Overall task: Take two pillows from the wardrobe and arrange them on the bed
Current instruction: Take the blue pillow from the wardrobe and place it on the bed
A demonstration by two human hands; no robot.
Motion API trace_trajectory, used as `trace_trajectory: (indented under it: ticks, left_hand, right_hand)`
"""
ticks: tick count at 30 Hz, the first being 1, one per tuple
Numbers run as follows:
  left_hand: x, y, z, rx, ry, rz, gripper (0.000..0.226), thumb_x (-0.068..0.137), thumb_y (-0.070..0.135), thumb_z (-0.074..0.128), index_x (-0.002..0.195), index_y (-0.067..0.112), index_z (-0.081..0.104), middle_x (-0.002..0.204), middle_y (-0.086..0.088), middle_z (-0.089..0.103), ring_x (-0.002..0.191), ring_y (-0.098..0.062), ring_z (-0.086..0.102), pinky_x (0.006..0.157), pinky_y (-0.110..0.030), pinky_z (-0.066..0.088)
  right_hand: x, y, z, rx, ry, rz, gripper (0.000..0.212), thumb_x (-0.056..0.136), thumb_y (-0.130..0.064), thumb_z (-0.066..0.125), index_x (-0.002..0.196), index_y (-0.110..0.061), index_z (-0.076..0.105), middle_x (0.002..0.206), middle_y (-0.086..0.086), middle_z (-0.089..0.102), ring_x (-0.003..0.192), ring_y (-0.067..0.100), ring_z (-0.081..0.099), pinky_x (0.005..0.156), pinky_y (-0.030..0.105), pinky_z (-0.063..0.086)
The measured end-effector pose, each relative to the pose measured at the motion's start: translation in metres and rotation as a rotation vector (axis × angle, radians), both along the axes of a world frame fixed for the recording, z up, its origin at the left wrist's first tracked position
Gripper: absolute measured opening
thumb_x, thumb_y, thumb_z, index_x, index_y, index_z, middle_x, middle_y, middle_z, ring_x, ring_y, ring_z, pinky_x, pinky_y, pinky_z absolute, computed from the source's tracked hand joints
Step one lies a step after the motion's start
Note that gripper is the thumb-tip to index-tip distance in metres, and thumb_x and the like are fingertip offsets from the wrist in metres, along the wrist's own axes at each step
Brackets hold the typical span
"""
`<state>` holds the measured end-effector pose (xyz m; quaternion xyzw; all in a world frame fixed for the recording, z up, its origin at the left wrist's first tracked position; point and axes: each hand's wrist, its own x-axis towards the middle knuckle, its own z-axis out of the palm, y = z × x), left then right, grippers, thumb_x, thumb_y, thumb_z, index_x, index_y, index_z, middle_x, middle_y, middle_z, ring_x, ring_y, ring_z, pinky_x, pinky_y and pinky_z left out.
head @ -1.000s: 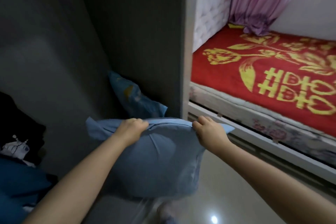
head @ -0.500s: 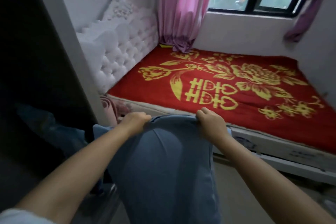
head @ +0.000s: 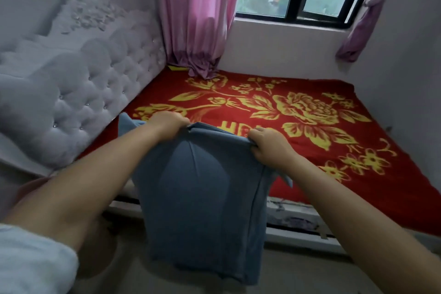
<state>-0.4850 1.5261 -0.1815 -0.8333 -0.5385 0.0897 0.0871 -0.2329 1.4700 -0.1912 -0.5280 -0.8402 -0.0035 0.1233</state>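
Best carried level over the edge of the bed (head: pixel 274 112) and lowered flat near the tufted headboard (head: pixel 78 93), top hem toward it, room left beside for a second pillow. Left hand (head: pixel 168 124) curled tight, pinching the upper hem of the blue pillow (head: pixel 202 198); right hand (head: pixel 268 145) likewise clenched on the same hem, farther along. Pillow hanging from both grips, bulk drooping in front of the bed frame, not yet resting on the red blanket (head: pixel 310 93).
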Motion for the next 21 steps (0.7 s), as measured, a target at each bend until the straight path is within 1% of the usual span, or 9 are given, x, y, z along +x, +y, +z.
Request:
trace_trajectory:
  ticks: [2, 3, 6, 8, 12, 15, 17, 19, 21]
  left_hand:
    - [-0.004, 0.046, 0.025, 0.045, 0.022, 0.017, 0.024, 0.090, 0.011, 0.048, 0.112, 0.010, 0.057, 0.116, -0.016, 0.061, 0.107, -0.032, 0.060, 0.081, -0.037, 0.049]
    - [-0.005, 0.068, 0.039, 0.071, 0.032, 0.036, 0.024, 0.090, 0.010, 0.047, 0.112, 0.010, 0.057, 0.117, -0.016, 0.060, 0.108, -0.033, 0.059, 0.082, -0.036, 0.049]
    - [0.001, 0.133, 0.074, 0.156, 0.071, 0.072, 0.026, 0.091, 0.007, 0.044, 0.115, 0.010, 0.056, 0.121, -0.017, 0.058, 0.112, -0.034, 0.056, 0.085, -0.038, 0.048]
    - [0.016, 0.178, 0.091, 0.231, 0.094, 0.069, 0.026, 0.092, 0.006, 0.043, 0.115, 0.008, 0.056, 0.120, -0.018, 0.059, 0.112, -0.034, 0.057, 0.085, -0.039, 0.048]
    - [0.068, 0.273, 0.120, 0.356, 0.086, -0.003, 0.021, 0.092, 0.009, 0.044, 0.108, 0.005, 0.057, 0.112, -0.017, 0.061, 0.106, -0.032, 0.058, 0.080, -0.040, 0.050]
    - [0.125, 0.341, 0.141, 0.389, 0.055, -0.086, 0.020, 0.093, 0.010, 0.045, 0.108, 0.006, 0.059, 0.109, -0.016, 0.061, 0.104, -0.030, 0.058, 0.076, -0.038, 0.049]
    - [0.174, 0.383, 0.147, 0.392, 0.055, -0.173, 0.021, 0.094, 0.009, 0.044, 0.110, 0.007, 0.059, 0.110, -0.015, 0.061, 0.106, -0.030, 0.057, 0.078, -0.039, 0.049]
    - [0.222, 0.419, 0.138, 0.395, 0.027, -0.258, 0.023, 0.094, 0.008, 0.043, 0.111, 0.007, 0.058, 0.111, -0.014, 0.061, 0.107, -0.030, 0.056, 0.081, -0.040, 0.049]
    - [0.265, 0.448, 0.113, 0.371, -0.027, -0.315, 0.024, 0.094, 0.008, 0.041, 0.111, 0.007, 0.058, 0.113, -0.014, 0.061, 0.109, -0.030, 0.055, 0.084, -0.040, 0.048]
  right_hand:
    - [-0.008, 0.043, 0.007, -0.031, 0.085, 0.022, 0.048, 0.085, -0.007, 0.051, 0.054, -0.027, 0.020, 0.065, -0.002, 0.043, 0.069, 0.024, 0.043, 0.052, 0.028, 0.022]
    - [-0.011, 0.064, 0.009, -0.039, 0.095, 0.029, 0.051, 0.086, -0.009, 0.051, 0.053, -0.028, 0.017, 0.066, -0.001, 0.046, 0.070, 0.027, 0.046, 0.055, 0.030, 0.028]
    - [-0.016, 0.128, 0.016, 0.043, 0.094, 0.031, 0.032, 0.085, -0.008, 0.050, 0.064, -0.017, 0.029, 0.093, 0.018, 0.060, 0.082, 0.035, 0.056, 0.058, 0.033, 0.028]
    - [-0.009, 0.169, 0.030, 0.148, 0.093, 0.012, 0.022, 0.082, -0.006, 0.052, 0.074, -0.015, 0.033, 0.095, 0.019, 0.062, 0.081, 0.035, 0.059, 0.057, 0.031, 0.027]
    - [0.032, 0.243, 0.054, 0.459, 0.039, 0.063, 0.032, 0.044, 0.004, 0.081, 0.054, -0.006, 0.052, 0.051, 0.012, 0.061, 0.034, 0.027, 0.054, 0.029, 0.018, 0.031]
    - [0.069, 0.295, 0.061, 0.415, -0.001, 0.027, 0.037, 0.030, -0.002, 0.086, 0.047, -0.006, 0.054, 0.041, 0.006, 0.057, 0.026, 0.022, 0.049, 0.023, 0.013, 0.029]
    - [0.099, 0.327, 0.056, 0.368, -0.003, -0.037, 0.033, 0.035, -0.001, 0.085, 0.046, -0.005, 0.054, 0.041, 0.008, 0.058, 0.029, 0.024, 0.052, 0.026, 0.015, 0.032]
    - [0.132, 0.353, 0.045, 0.245, 0.096, -0.090, 0.022, 0.057, 0.006, 0.074, 0.053, 0.000, 0.053, 0.054, 0.021, 0.063, 0.043, 0.034, 0.060, 0.036, 0.026, 0.041]
    - [0.168, 0.373, 0.024, 0.203, 0.187, -0.183, 0.024, 0.077, 0.004, 0.060, 0.061, -0.006, 0.044, 0.070, 0.028, 0.064, 0.060, 0.040, 0.060, 0.048, 0.034, 0.038]
